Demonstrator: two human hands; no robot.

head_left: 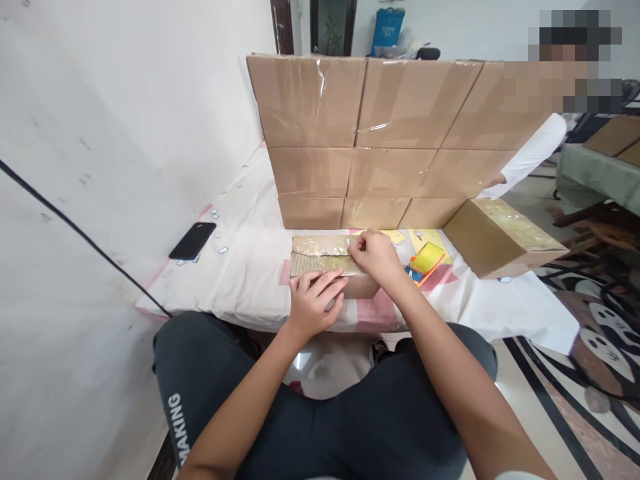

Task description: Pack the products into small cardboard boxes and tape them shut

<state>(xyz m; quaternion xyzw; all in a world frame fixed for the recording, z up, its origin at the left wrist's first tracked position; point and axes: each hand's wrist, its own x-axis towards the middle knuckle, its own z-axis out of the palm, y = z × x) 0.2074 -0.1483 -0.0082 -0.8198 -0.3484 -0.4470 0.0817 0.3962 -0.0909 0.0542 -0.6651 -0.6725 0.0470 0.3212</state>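
**Box (316,246) lengthwise, left to right**

It lies before you, your right hand (375,257) pinched toward the right of its seam (320,255); what that holds, I cannot tell. Your left hand (316,299), fingers spread, rests along the near left edge.

Carton's (317,246) far-right corner behind right hand (376,257)

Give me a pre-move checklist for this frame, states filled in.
1. Left hand steadying the box: ok, fingers spread on its top.
2. Right hand at the box: ok, fingertips at its top; whether they pinch anything, cannot tell.
3. Box top intact: not ok, a ragged gap runs along it.
4. Tape dispenser nearby: ok, beside the right forearm.
5. Box contents: cannot tell, hidden.
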